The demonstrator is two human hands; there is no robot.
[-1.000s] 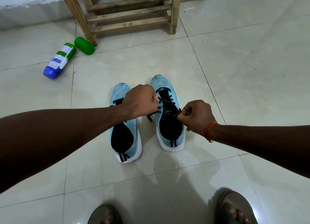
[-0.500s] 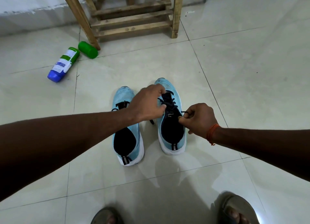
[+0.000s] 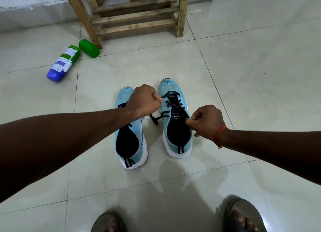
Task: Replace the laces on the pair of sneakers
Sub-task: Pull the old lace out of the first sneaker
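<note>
Sneakers, a light-blue pair with black openings, stand side by side on the pale tiled floor (image 3: 243,75), toes pointing away from the person. A wooden stand (image 3: 135,16) rises at the far edge. The left sneaker (image 3: 128,143) sits slightly nearer than the right sneaker (image 3: 177,136). Two sandalled feet (image 3: 243,216) show at the bottom edge.

The left hand (image 3: 145,99), curled into a fist over the gap between the shoes, pinches the dark lace (image 3: 173,106) threaded across the right sneaker. A loose end hangs below the fist. The right hand (image 3: 206,120) is curled at that shoe's right collar, thumb and forefinger pinched, probably on the lace's other end, though the fingers hide it.

A blue-and-green bottle (image 3: 63,64) lies far left, with a green cap (image 3: 89,48) just beside it. An orange thread (image 3: 219,133) circles the right wrist.
</note>
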